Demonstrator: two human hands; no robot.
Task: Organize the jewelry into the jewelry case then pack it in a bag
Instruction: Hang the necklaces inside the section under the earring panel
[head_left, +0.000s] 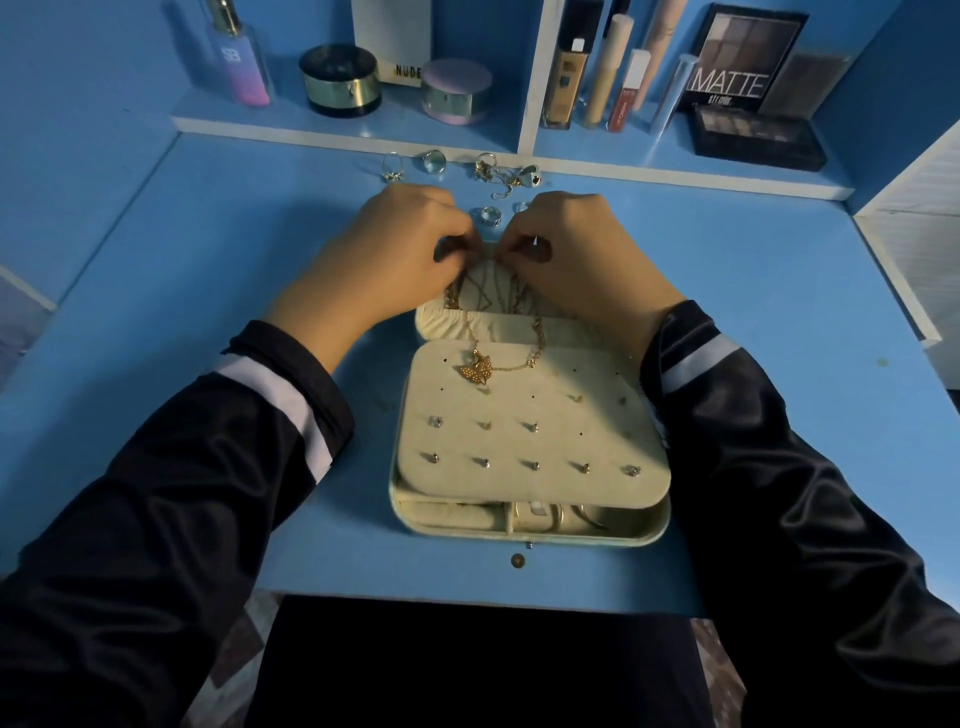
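Both left hand (400, 249) and right hand (576, 254) pinch the necklace (475, 369) atop the jewelry case (530, 538) lid, its chain trailing back between the wrists.

A cream jewelry case (571, 540) lies open at the near middle of the tabletop (208, 260). Its padded panel (550, 441), folded over the tray, carries rows of small stud earrings (532, 464). A gold necklace (535, 332) with a butterfly pendant (475, 370) drapes from the far lid onto the panel. Loose rings (435, 159) lie scattered just beyond the case.
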